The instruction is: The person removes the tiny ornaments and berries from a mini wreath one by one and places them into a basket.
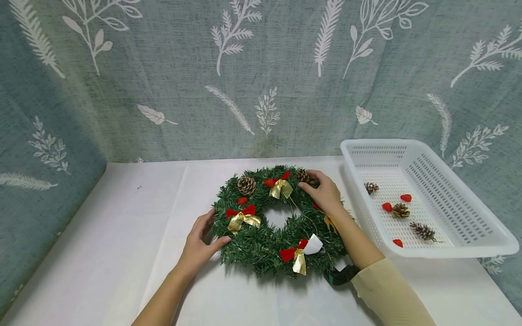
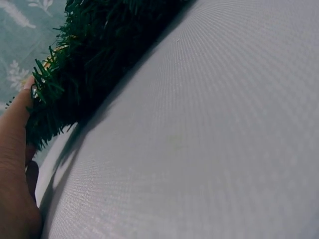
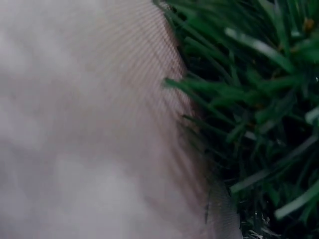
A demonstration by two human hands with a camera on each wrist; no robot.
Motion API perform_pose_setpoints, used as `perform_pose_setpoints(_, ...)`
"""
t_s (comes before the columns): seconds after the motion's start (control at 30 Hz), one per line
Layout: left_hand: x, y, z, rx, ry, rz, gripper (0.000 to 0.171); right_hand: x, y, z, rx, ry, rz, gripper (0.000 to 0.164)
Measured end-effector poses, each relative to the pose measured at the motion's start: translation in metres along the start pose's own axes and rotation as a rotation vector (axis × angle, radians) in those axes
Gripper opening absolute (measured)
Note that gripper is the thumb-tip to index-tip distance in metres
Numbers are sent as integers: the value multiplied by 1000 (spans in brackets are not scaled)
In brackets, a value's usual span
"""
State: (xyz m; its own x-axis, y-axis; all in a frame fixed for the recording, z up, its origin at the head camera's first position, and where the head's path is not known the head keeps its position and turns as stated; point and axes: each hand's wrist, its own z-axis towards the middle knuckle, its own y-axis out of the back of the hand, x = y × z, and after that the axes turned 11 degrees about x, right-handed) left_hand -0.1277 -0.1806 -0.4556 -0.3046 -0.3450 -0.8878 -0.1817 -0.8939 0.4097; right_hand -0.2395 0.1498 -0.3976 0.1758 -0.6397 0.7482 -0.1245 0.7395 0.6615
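Note:
A green Christmas wreath (image 1: 257, 246) lies on the white-covered table, trimmed with red-and-gold bows (image 1: 243, 218), red berry-like pieces and a pine cone (image 1: 246, 185) at its upper left. My left hand (image 1: 197, 249) holds the wreath's left edge, thumb over the greenery and fingers along the outer side. At the upper right of the wreath, my right hand (image 1: 328, 194) grips another pine cone (image 1: 302, 176) between thumb and fingers. In the left wrist view, the left hand (image 2: 14, 169) touches the wreath's needles. The right wrist view has only blurred greenery (image 3: 259, 109) and pale cloth.
A white plastic basket (image 1: 481, 251) stands at the right, with several pine cones (image 1: 401, 210) and red pieces (image 1: 405, 198) inside. A dark strap (image 1: 342, 275) circles the right wrist area below the wreath. Patterned green-grey curtain (image 1: 175, 104) hangs behind the table.

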Motion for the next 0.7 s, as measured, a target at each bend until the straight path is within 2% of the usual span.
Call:
perform_pose_setpoints(0.1,0,1,1,2,-9,3,81,2,0,-1,-4,24,-43,50)
perform_pose_setpoints(0.17,0,0,0,0,-9,3,81,2,-1,-3,-18,37,-34,49)
perform_pose_setpoints(0.47,4,-4,-3,4,-10,11,80,-1,-2,-15,-113,59,119,48)
perform_pose_setpoints(0.7,2,0,-2,3,-11,15,79,6,3,-19,-170,82,206,49)
